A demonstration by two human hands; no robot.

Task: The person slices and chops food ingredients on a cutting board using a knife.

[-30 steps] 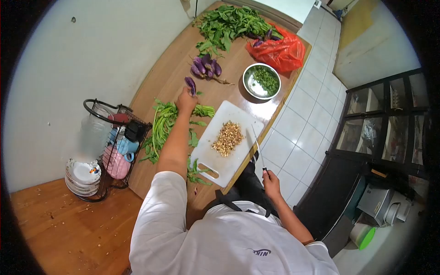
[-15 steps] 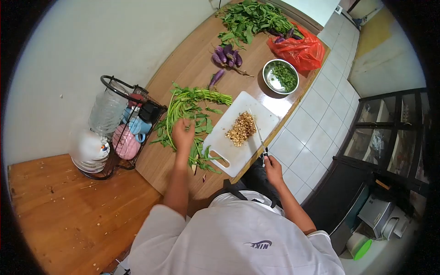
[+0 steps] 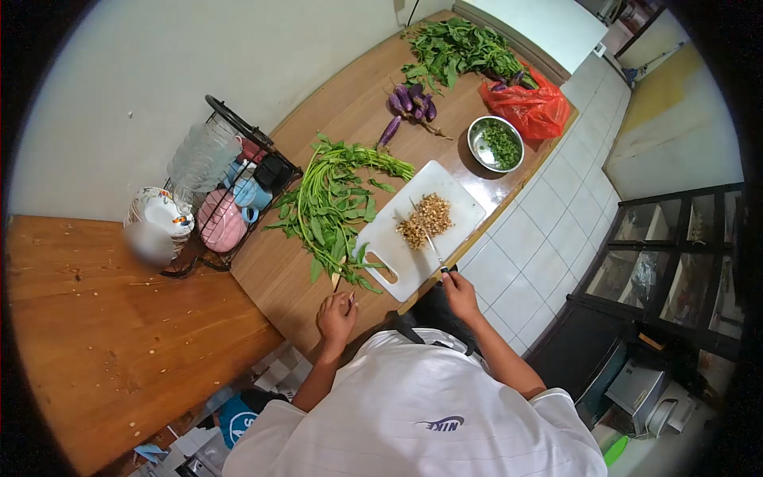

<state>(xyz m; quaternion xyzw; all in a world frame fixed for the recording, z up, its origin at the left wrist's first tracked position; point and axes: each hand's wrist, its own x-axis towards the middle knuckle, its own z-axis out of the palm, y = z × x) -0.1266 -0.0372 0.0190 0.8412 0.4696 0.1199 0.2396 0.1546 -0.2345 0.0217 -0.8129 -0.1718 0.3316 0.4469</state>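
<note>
My left hand (image 3: 337, 315) is low over the table's near edge, its fingers bent around a small dark reddish piece, beside the leafy green stems (image 3: 322, 199). My right hand (image 3: 458, 292) grips the handle of a knife (image 3: 434, 250), whose blade reaches into the chopped brown bits (image 3: 413, 230). These bits lie on the white cutting board (image 3: 393, 272), roughly in two adjoining piles. One purple eggplant (image 3: 389, 132) lies beyond the stems, with a bunch of eggplants (image 3: 411, 102) just behind it. A metal bowl (image 3: 475, 143) holds chopped greens.
At the far end are more leafy greens (image 3: 457, 49) and a red plastic bag (image 3: 531, 108). On the left stands a wire dish rack (image 3: 270, 151) with cups and glasses, near stacked bowls (image 3: 159, 208). Dark-framed shelves (image 3: 675, 254) are at the right.
My left hand set down the eggplant, passed over the greens and came back to the near edge, where it holds a small piece. The knife has moved into the bits, dividing the pile.
</note>
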